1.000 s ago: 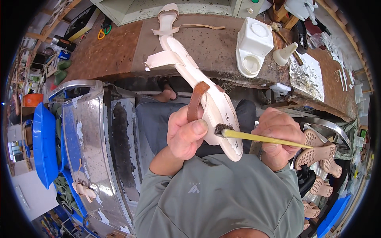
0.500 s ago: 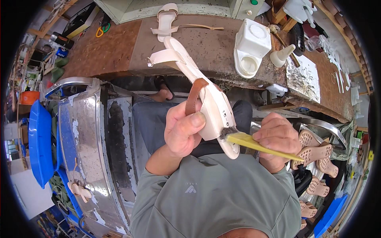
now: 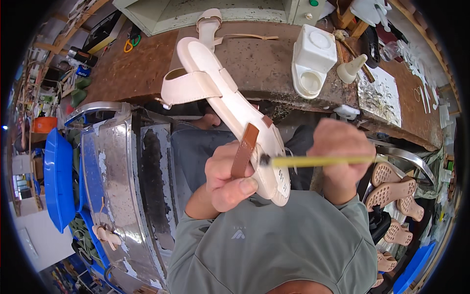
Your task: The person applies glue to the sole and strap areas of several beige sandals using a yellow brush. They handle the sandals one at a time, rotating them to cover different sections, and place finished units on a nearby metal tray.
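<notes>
Head view: left hand (image 3: 227, 179) clamped round toe end of cream sandal (image 3: 230, 105), thumb pinning a brown strap (image 3: 244, 150) flat vs the insole, heel end angled away over the bench so the strap area faces up. Right hand (image 3: 342, 157) fisted on a yellow brush (image 3: 318, 160), dark tip just beside the strap. Beyond right hand: white square container (image 3: 313, 56) w/ open lid, cone-tipped bottle (image 3: 352, 68). Right of it: tan soles (image 3: 391, 188) stacked.
</notes>
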### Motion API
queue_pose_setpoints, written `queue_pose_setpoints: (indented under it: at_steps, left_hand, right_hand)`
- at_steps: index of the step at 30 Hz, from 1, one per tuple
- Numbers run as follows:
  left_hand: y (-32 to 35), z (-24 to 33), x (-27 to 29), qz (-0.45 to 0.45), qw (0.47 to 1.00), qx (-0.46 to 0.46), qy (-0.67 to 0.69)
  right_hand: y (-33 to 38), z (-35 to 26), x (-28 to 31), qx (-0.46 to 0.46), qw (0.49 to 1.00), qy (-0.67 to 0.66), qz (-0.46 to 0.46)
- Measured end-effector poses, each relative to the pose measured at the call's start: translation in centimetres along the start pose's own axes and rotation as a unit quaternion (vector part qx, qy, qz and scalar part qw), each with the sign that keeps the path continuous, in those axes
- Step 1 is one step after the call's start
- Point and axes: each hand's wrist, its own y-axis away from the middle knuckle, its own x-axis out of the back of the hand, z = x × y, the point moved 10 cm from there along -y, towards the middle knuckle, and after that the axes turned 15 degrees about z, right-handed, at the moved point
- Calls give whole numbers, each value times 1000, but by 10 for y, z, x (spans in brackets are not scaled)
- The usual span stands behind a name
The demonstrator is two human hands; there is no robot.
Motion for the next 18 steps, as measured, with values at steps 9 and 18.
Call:
queue_pose_setpoints:
  at_steps: [9, 18]
  left_hand:
    - [1, 8, -14, -53, 995, -83, -34]
    - [3, 10, -12, -43, 995, -79, -47]
  right_hand:
    - [-19, 14, 16, -109, 990, 68, 54]
    - [-17, 23, 16, -180, 982, 9, 55]
